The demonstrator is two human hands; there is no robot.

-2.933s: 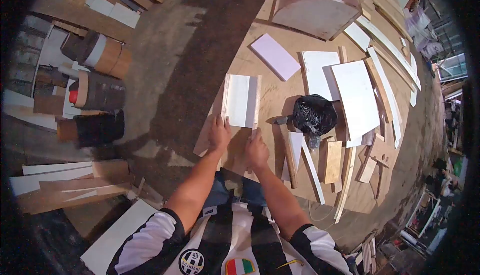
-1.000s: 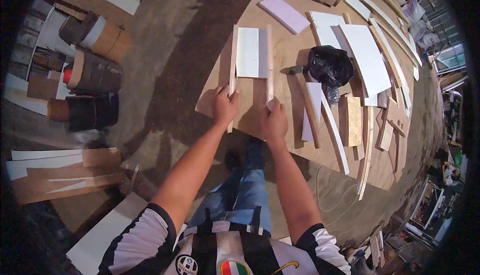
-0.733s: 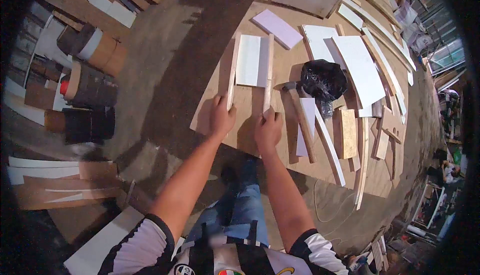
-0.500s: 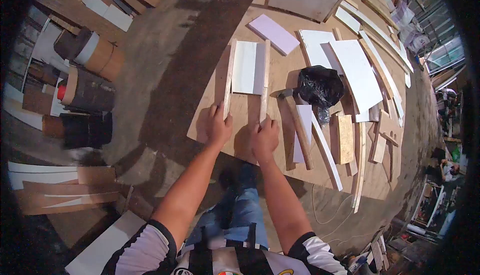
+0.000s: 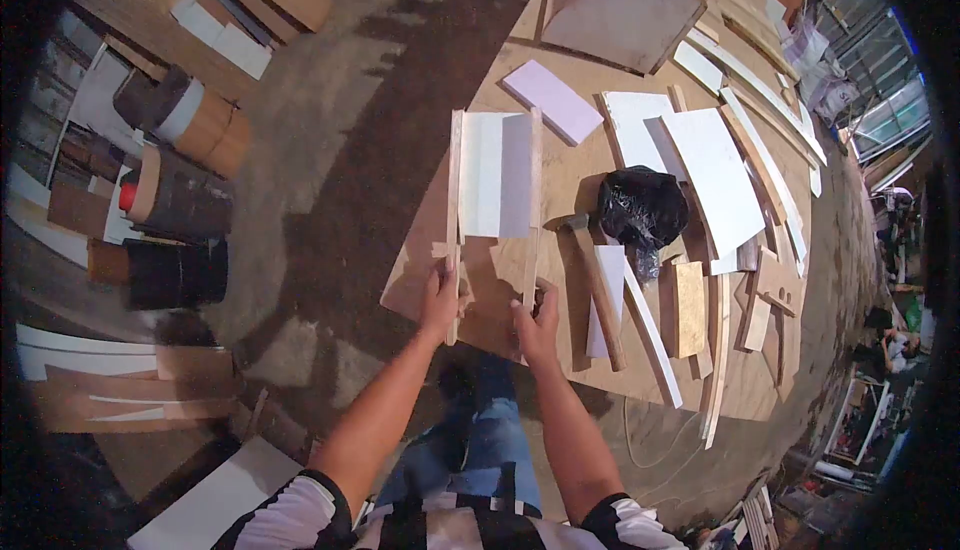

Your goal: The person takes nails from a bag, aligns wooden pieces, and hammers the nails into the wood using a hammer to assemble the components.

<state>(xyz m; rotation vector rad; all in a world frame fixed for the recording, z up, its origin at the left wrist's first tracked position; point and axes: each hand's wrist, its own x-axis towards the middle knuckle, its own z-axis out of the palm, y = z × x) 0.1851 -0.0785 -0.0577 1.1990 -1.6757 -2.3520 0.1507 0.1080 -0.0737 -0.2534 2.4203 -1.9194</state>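
Note:
A white panel (image 5: 482, 175) sits between two parallel wooden strips, forming an open-ended frame over the plywood tabletop. My left hand (image 5: 440, 302) is closed around the left strip (image 5: 455, 180) at its lower part, and a short length of that strip sticks out below the hand. My right hand (image 5: 537, 322) holds the lower end of the right strip (image 5: 533, 185), thumb on one side and fingers on the other. Right of the frame lies a hammer (image 5: 597, 295) with a wooden handle, partly over a pale narrow board (image 5: 612, 270).
A crumpled black plastic bag (image 5: 642, 212) lies beyond the hammer. White boards (image 5: 712, 180), a pale purple block (image 5: 553, 100) and a yellowish wood block (image 5: 688, 308) rest on the plywood table (image 5: 420, 250). A large curved-edge piece (image 5: 625, 10) stands at the far end.
The frame has come slightly nearer to me relative to the hammer, with both hands. The left strip's lower end now shows below my left hand. The whole view has shifted a little.

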